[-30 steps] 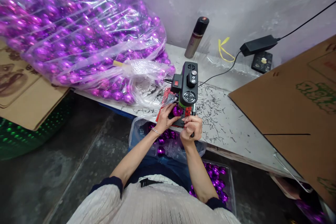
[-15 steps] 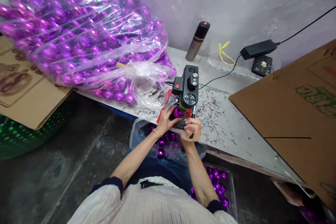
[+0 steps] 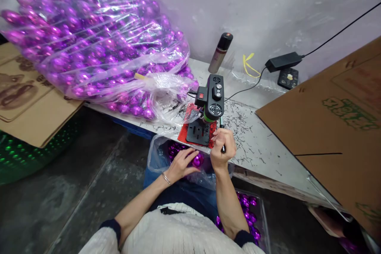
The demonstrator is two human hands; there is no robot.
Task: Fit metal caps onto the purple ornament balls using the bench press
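Note:
A shiny purple bauble (image 3: 198, 160) sits between the fingers and thumb of my left hand (image 3: 181, 165), over an open clear plastic bag (image 3: 153, 154) on my lap with more purple baubles inside. My right hand (image 3: 222, 147) is wrapped round the black handle of a lever (image 3: 222, 122) on a small black press-like machine (image 3: 214, 97). The machine has a red switch and round grilles on top. Its flat black base plate (image 3: 197, 134) is bare and rests on a red sheet (image 3: 182, 135).
A huge clear bag of purple baubles (image 3: 113, 43) fills the left of the table (image 3: 262, 139). Small black scraps litter the tabletop. Behind stand a spray can (image 3: 220, 53) and a power adapter (image 3: 283, 62). Cardboard (image 3: 327, 127) leans at right; a bauble tray (image 3: 264, 218) is below.
My left hand has drawn the bauble out from the machine, toward me and down over the lap bag. My right hand stays on the lever handle, slightly farther right.

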